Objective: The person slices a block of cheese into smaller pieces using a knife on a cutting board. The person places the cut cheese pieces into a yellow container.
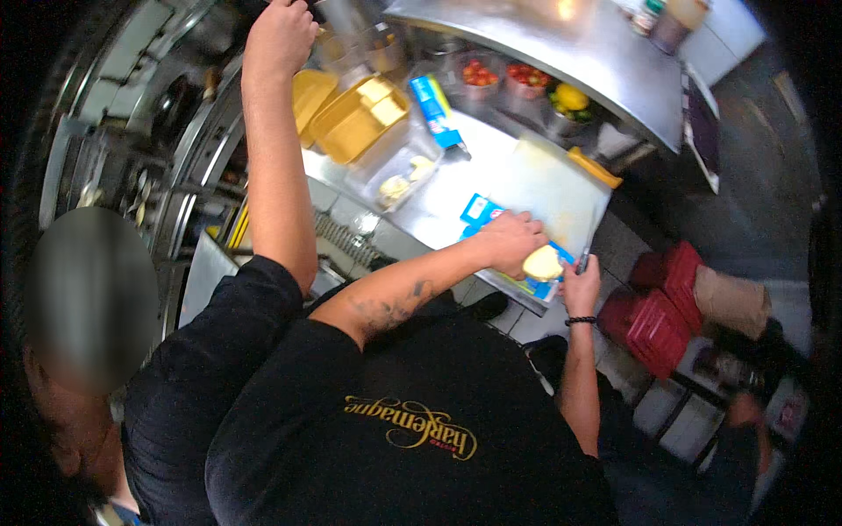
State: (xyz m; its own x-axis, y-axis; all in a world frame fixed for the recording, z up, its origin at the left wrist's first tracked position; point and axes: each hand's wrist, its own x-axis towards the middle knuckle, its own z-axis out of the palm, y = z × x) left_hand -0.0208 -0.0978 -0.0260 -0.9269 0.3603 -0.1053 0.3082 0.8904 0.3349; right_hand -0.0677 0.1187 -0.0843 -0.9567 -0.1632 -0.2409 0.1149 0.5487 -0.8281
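Observation:
My left hand (516,242) grips a pale yellow block, apparently butter (543,263), at the near edge of the worktop. Blue packaging (481,210) lies under and beside that hand. In my right hand (581,286), which wears a dark beaded bracelet (580,320), is the handle of a knife. Its blade (591,227) points away from me along the right edge of a white cutting board (559,177). The right hand is just right of the block; whether they touch I cannot tell.
A co-worker's arm (279,158) reaches forward on my left. Beyond the board stand a yellow tub (345,141) with pale blocks, a clear container (375,171) holding yellow pieces, a blue carton (431,105) and tomatoes (479,73) under a steel shelf (526,29). Red crates (651,329) sit right.

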